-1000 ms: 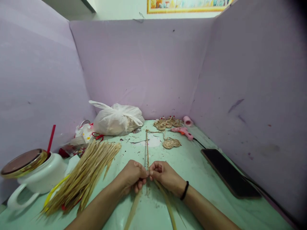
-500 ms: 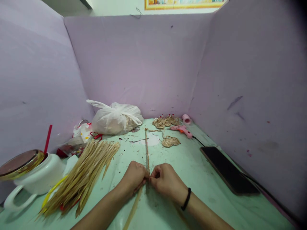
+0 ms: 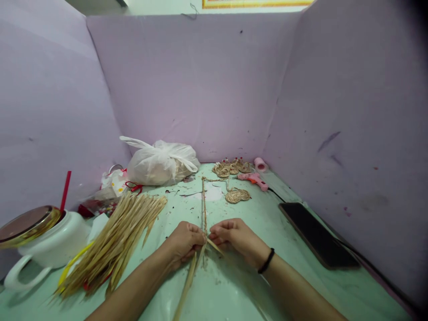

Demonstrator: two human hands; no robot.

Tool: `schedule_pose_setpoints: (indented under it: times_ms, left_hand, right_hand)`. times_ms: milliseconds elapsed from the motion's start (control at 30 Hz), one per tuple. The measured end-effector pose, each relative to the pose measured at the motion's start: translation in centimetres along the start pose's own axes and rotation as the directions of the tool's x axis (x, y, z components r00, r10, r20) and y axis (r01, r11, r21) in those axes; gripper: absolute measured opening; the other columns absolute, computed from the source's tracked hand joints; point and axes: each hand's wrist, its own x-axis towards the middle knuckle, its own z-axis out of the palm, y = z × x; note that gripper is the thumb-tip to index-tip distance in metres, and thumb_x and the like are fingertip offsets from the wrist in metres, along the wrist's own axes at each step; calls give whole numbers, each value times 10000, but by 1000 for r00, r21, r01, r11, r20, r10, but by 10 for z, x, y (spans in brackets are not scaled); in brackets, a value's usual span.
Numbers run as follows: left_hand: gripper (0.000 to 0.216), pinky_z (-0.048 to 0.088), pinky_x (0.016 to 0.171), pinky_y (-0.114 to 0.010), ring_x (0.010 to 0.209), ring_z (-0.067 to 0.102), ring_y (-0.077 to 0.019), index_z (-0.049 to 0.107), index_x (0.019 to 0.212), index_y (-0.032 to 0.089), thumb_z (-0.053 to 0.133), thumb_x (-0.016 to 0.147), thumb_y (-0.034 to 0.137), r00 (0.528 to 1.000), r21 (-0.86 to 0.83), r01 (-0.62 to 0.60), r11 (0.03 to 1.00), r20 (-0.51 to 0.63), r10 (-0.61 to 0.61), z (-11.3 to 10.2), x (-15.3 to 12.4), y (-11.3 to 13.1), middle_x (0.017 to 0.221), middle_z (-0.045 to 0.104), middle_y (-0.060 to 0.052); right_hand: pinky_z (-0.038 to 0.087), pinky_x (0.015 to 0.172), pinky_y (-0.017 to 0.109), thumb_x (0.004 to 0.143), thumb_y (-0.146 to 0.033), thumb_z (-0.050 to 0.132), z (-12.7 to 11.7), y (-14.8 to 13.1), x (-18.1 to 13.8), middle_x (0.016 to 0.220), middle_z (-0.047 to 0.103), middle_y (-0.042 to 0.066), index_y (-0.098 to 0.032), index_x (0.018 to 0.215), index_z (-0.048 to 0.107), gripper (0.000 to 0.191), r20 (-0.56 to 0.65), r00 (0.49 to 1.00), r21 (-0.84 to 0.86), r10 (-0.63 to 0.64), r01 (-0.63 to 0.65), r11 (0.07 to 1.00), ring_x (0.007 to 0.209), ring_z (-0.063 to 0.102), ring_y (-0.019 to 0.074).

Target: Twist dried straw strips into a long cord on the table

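Observation:
A thin braid (image 3: 204, 203) of dried plant strips runs straight away from me along the table. My left hand (image 3: 185, 243) pinches its near end, where the loose strips part. One pale strip (image 3: 187, 287) hangs from under that hand toward the table's front. Just right of the braid, my right hand (image 3: 239, 238), a black band on its wrist, has its fingers curled together at another strip (image 3: 215, 247) that slants down to the right. The exact fingertip contact there is partly hidden. At its far end the braid bends right toward a coiled braided piece (image 3: 237, 195).
To the left lie a bundle of dried strips (image 3: 117, 240) and a white mug (image 3: 55, 245). Farther back are a tied white plastic bag (image 3: 162, 165), several coiled pieces (image 3: 230, 168), a pink glue gun (image 3: 254, 179) and a pink roll (image 3: 260, 164). A phone (image 3: 317, 236) rests at right.
My right hand has shifted slightly right and away from the braid's end. A strip now shows between the hands. My left hand stays at the braid, moved a little up.

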Motion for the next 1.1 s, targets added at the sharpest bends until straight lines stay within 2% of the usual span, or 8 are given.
schedule_pose_setpoints:
  times_ms: [100,267,467,700,867,967,1033,1100]
  left_hand:
    - [75,86,279,-195,249,202,-28,492,486,143,502,501,215,999,-3,-19,1000,35,19,-1,2,-2,351,374,62]
    - [62,89,307,-200,265,187,-31,513,488,138,469,480,181,998,58,-45,997,42,43,1,5,-2,332,362,61]
    - [124,186,378,-200,335,272,-51,514,426,129,454,519,186,992,341,-87,936,-59,114,-2,1,-4,333,385,32]
    - [160,250,424,-211,378,345,-82,542,464,127,415,557,155,998,502,-56,863,-1,66,-1,-18,4,381,445,1]
    - [230,321,534,-253,602,534,-181,620,651,124,399,683,182,942,850,-66,522,-120,315,31,-37,-3,631,597,-91]
    - [278,358,615,-294,711,568,-230,638,823,114,393,702,166,934,926,-40,376,-100,344,44,-44,-9,755,629,-141]
    - [261,362,600,-282,678,568,-218,647,777,113,412,708,203,942,904,-88,418,-60,329,42,-44,-9,715,629,-129]
    - [277,358,559,-254,615,553,-183,648,681,119,432,724,285,936,813,-146,564,-71,344,32,-39,-4,642,615,-94]
  right_hand:
    - [372,437,187,643,-186,516,7,3,-1,510,539,8,-125,565,522,99,142,984,92,104,-118,989,433,479,71]
    - [122,329,186,603,-128,473,11,9,4,328,332,-71,-143,441,450,164,31,997,-132,72,-67,989,301,212,20]
    - [135,376,210,548,-94,459,10,17,12,341,302,-79,-151,423,436,139,14,999,-217,-37,39,975,356,213,30]
    - [190,389,198,562,-100,435,13,23,16,373,392,-67,-163,484,441,101,23,998,-211,-52,56,976,363,289,44]
    - [201,419,190,565,-93,454,17,26,14,411,382,-72,-160,518,435,84,-10,995,-140,-97,95,986,412,292,45]
    - [221,427,190,587,-107,458,19,27,12,435,402,-63,-164,537,421,85,-16,995,-114,-99,96,989,430,318,52]
    - [228,428,188,598,-114,461,19,27,12,453,415,-61,-167,555,417,82,-10,996,-90,-93,92,992,434,327,53]
    - [230,429,185,600,-121,471,18,26,10,466,415,-62,-166,570,423,72,3,996,-63,-89,89,994,435,329,51]
